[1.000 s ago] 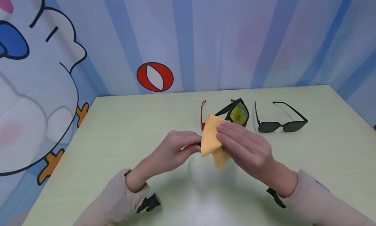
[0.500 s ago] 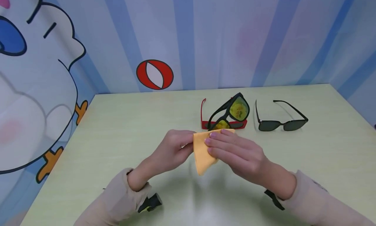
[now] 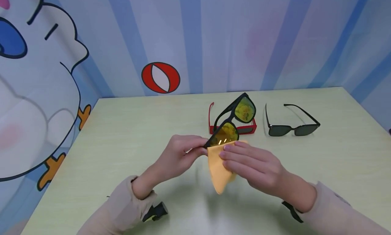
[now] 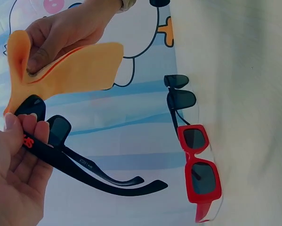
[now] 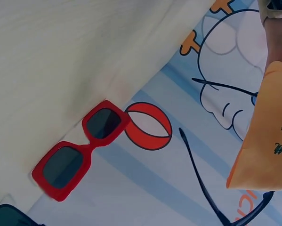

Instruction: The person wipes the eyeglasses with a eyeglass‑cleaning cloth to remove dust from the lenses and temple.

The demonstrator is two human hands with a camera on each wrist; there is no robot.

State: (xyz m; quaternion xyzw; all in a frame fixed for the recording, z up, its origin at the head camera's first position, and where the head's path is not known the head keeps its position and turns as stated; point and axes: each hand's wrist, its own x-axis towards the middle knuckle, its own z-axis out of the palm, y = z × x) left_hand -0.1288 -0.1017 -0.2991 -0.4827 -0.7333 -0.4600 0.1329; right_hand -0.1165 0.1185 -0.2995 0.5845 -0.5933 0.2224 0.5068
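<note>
My left hand [image 3: 178, 157] pinches black-framed sunglasses [image 3: 245, 109] with yellow mirrored lenses by the frame's near corner. They tilt up in the air above the table, temples unfolded. A folded orange cloth [image 3: 217, 169] is in my right hand [image 3: 256, 165], fingers laid over it and thumb hidden behind. Its upper edge meets the lower edge of the near lens. In the left wrist view, my left fingers [image 4: 23, 165] hold the sunglasses [image 4: 60, 160] at the hinge end, with the cloth [image 4: 89, 68] at the lens. Dark print shows on the cloth [image 5: 261, 141] in the right wrist view.
Red-framed sunglasses [image 3: 253, 127] stand on the table [image 3: 137, 126] behind the held pair, partly covered by it. To their right are black sunglasses [image 3: 294, 130] with unfolded temples. A striped blue backdrop [image 3: 213, 41] with cartoon prints rises behind the table.
The cloth has slid off the sunglasses' front toward me, uncovering both lenses. My right hand first went left, then lower and slightly right. My left hand keeps its hold, and the sunglasses have tilted.
</note>
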